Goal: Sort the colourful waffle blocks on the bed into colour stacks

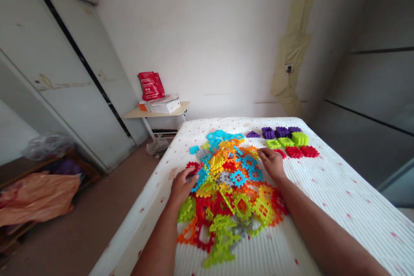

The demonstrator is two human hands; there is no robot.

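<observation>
A heap of plastic interlocking building pieces with notched edges, in red, orange, yellow, green, blue and grey, lies on the bed. At its left edge my left hand (pixel 183 184) rests with thumb and fingers apart, beside a red piece (pixel 193 166) and a blue piece (pixel 202 177). My right hand (pixel 271 162) is at the heap's right edge, fingers curled together near an orange piece (pixel 253 151); what they pinch, if anything, is hidden. Beyond it stand sorted stacks: purple pieces (pixel 282 132), green pieces (pixel 300 138) and red pieces (pixel 309 151).
A white ribbed bedcover (pixel 323 198) with small red marks lies under everything. Behind the bed's left corner, a small table (pixel 136 113) carries a red bag (pixel 151 86) and a white box (pixel 168 105). Cabinets (pixel 64 73) line the left wall.
</observation>
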